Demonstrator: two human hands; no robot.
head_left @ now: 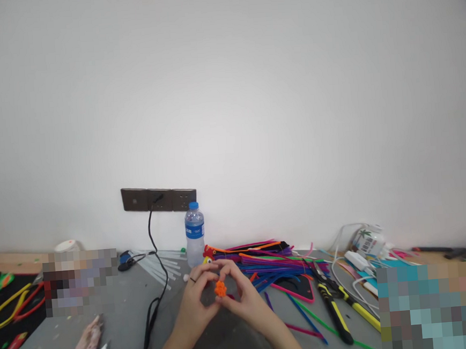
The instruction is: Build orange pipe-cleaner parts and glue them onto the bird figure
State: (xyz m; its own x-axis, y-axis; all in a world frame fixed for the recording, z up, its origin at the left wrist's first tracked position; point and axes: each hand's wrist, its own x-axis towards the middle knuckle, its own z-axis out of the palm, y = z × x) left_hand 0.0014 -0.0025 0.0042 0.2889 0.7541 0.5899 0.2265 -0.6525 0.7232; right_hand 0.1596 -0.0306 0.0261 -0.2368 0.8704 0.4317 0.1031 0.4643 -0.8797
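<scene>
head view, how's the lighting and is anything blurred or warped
Head view: soft, even light, no glare on the white wall; table edge bows toward the sides, wide-lens distortion; pixelated blocks hide patches at left and lower right; the hands, left hand and right hand, and the orange pipe-cleaner ball look sharp.

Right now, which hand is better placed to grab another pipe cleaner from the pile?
Probably the right hand: the pipe cleaner pile lies just beyond it on that side. The left hand is farther off, and both hands pinch the orange fuzzy piece.
</scene>
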